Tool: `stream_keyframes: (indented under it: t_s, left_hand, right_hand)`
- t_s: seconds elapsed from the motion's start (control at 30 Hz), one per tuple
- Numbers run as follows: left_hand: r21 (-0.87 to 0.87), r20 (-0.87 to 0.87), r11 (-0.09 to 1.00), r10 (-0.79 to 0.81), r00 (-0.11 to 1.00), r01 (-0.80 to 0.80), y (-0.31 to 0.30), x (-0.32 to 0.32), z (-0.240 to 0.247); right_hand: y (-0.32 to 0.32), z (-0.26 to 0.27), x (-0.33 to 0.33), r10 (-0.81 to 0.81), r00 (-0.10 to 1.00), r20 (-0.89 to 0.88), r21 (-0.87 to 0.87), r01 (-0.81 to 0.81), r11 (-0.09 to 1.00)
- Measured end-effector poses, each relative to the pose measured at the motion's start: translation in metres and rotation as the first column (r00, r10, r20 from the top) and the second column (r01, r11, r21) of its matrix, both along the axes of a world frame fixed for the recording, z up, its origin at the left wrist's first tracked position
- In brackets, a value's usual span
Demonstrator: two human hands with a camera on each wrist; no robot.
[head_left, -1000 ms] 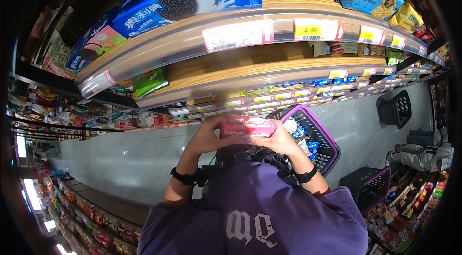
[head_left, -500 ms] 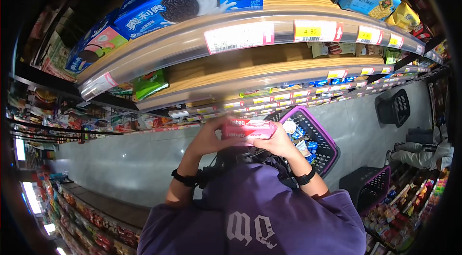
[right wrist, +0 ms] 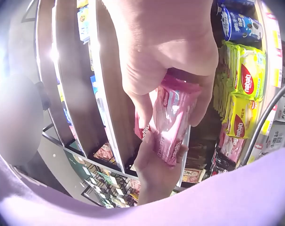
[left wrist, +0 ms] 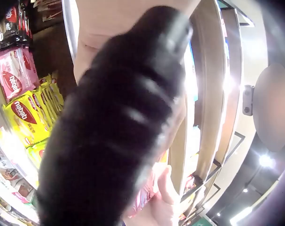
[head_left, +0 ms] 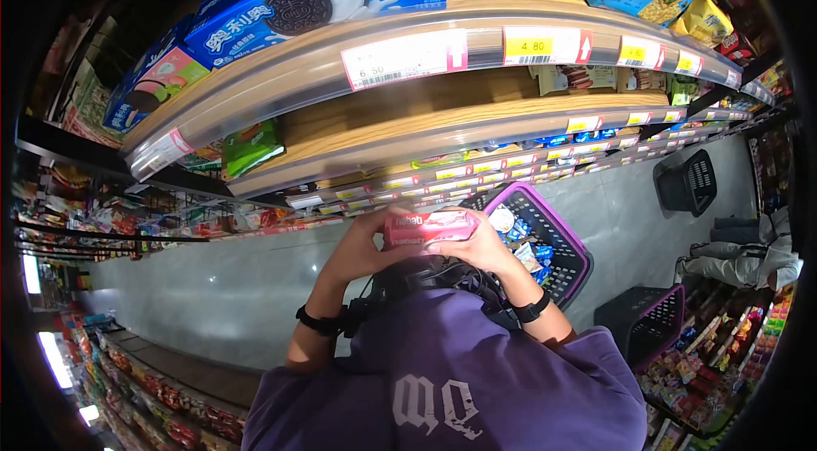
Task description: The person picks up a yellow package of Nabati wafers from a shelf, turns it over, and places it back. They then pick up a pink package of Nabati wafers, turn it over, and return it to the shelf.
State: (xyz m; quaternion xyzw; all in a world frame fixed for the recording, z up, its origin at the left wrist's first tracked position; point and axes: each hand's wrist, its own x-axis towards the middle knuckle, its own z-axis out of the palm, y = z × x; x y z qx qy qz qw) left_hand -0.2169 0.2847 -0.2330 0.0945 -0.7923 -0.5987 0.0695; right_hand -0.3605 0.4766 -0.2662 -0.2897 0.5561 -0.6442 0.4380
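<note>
Both hands hold a pink nabati wafer pack (head_left: 430, 228) in front of the chest, over the aisle. Its brand name shows on two faces in the head view. My left hand (head_left: 362, 248) grips the left end. At the other end, my right hand (head_left: 487, 248) has its thumb against the near side. In the right wrist view the right hand (right wrist: 171, 54) covers the pack's top end, fingers and thumb on opposite sides, and the left hand (right wrist: 156, 172) is at its lower end. A dark wrist strap (left wrist: 114, 117) hides most of the left wrist view.
A purple-rimmed basket (head_left: 575, 234) with several snack packs stands just right of the hands. Ahead are shelves with blue cookie boxes (head_left: 315, 4) and price tags (head_left: 407, 58). Yellow nabati packs (right wrist: 246, 75) line a lower shelf. Another basket (head_left: 688, 183) and a person's legs (head_left: 728, 264) are to the right.
The head view has shifted slightly, so shelves and baskets appear a little further left. Both hands keep their hold on the wafer pack, whose lower printed face now shows less.
</note>
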Motion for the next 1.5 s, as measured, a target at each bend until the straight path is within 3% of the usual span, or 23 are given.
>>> stream_keyframes:
  t_s: [0.2,0.4,0.5,0.6,1.0,1.1,1.23,1.4,1.5]
  left_hand:
    - [0.077,0.079,0.997,0.009,0.997,-0.015,-0.004,0.003,-0.008]
    - [0.004,0.111,1.0,0.0,0.994,-0.001,-0.004,0.001,-0.005]
    - [0.076,0.06,0.997,0.017,0.998,-0.021,-0.002,-0.004,-0.009]
    - [0.011,0.136,1.0,0.014,0.991,-0.016,-0.001,-0.009,0.006]
    - [0.076,0.104,0.997,-0.018,0.994,0.01,0.002,-0.015,-0.004]
    - [-0.125,0.153,0.992,-0.016,0.988,0.035,-0.002,-0.014,-0.01]
    - [-0.04,0.005,0.999,0.014,1.0,-0.013,0.0,-0.011,-0.032]
    - [0.109,0.089,0.993,0.025,0.996,-0.034,-0.003,-0.005,-0.033]
    - [0.041,0.051,0.999,0.004,0.999,-0.006,-0.006,0.0,-0.04]
  right_hand:
    - [-0.004,0.013,-0.002,0.031,0.993,-0.111,0.008,-0.03,1.0]
    - [-0.004,0.02,-0.001,0.009,0.998,-0.06,-0.029,-0.011,1.0]
    - [-0.003,0.01,-0.003,-0.021,0.999,-0.042,0.013,0.022,1.0]
    - [-0.005,0.008,-0.004,-0.048,0.996,-0.072,0.027,0.051,0.998]
    - [0.003,0.017,-0.003,-0.122,0.99,-0.071,-0.076,0.117,0.99]
    - [0.003,0.006,-0.003,-0.074,0.985,-0.155,0.041,0.082,0.996]
    - [0.003,0.01,0.001,-0.095,0.978,-0.187,-0.037,0.09,0.995]
    - [-0.001,0.012,0.004,-0.103,0.971,-0.216,-0.04,0.096,0.995]
    - [0.0,0.014,0.007,-0.061,0.983,-0.173,0.029,0.067,0.997]
